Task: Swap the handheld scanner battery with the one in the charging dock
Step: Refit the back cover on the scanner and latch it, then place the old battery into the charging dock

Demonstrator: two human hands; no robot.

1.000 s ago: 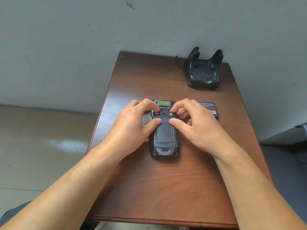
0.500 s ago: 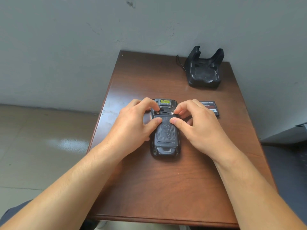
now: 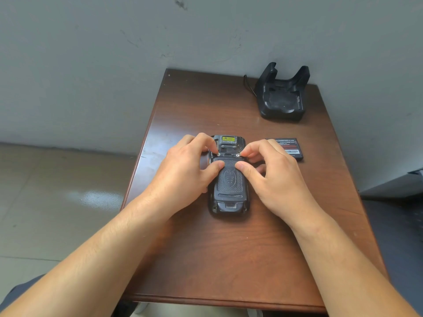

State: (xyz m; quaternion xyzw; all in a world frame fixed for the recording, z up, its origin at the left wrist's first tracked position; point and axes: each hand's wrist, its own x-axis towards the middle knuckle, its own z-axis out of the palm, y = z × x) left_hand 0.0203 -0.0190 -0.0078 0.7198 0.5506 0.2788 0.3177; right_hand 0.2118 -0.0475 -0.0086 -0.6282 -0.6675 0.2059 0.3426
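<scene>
The black handheld scanner [image 3: 229,191] lies face down in the middle of the brown table [image 3: 229,259], its textured battery cover on top. My left hand [image 3: 185,177] grips its left side, index fingertip on the left silver latch, thumb on the cover. My right hand [image 3: 272,179] mirrors this on the right latch. A loose black battery [image 3: 290,148] with a red label lies flat just right of the scanner, partly behind my right fingers. The black charging dock [image 3: 282,97] stands at the far right corner with its cradle showing no battery.
A thin black cable [image 3: 249,86] runs from the dock's left side toward the grey wall. The table's left edge drops to a tiled floor. Bare wood lies between the scanner and the near edge.
My index fingertips have shifted slightly on the two latches, and my thumbs have moved closer together on the cover. The scanner, battery and dock stay put.
</scene>
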